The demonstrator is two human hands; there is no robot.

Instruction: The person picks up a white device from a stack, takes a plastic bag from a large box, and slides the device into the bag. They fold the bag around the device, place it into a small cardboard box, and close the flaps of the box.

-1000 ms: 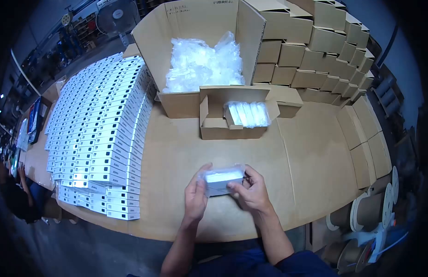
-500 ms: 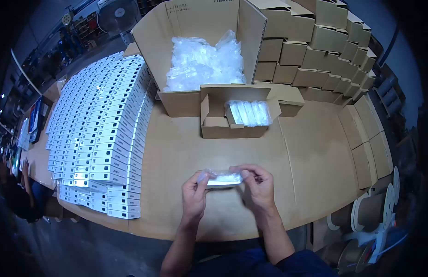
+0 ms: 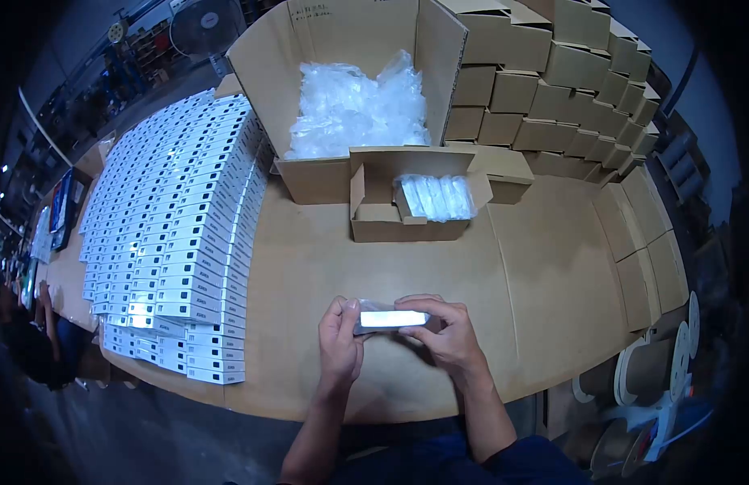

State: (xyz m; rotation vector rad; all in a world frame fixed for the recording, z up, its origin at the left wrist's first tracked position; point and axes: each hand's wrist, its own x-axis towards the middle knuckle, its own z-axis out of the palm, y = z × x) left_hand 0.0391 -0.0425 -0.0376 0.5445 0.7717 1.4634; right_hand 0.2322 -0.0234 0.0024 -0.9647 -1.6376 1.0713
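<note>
White and slim, a small box in a clear plastic bag sits between both hands just above the cardboard-covered table, near its front edge. The left hand closes on the box's left end, thumb on top and fingers curled underneath; the right hand grips the right end, with its fingers laid along the far long edge and the thumb tucked below — both hands shut on the same thing.

Beyond the hands stands a small open carton, and in its right part a row of bagged white boxes stands on edge. Just behind it a large open carton holds a heap of crumpled clear plastic bags. To the right of that, closed brown cartons are stacked in stepped rows — flattened ones lie along the table's right side. To the left, white retail boxes lie in long, tight rows, reaching the table's near edge. Rolls of tape hang at the lower right.
</note>
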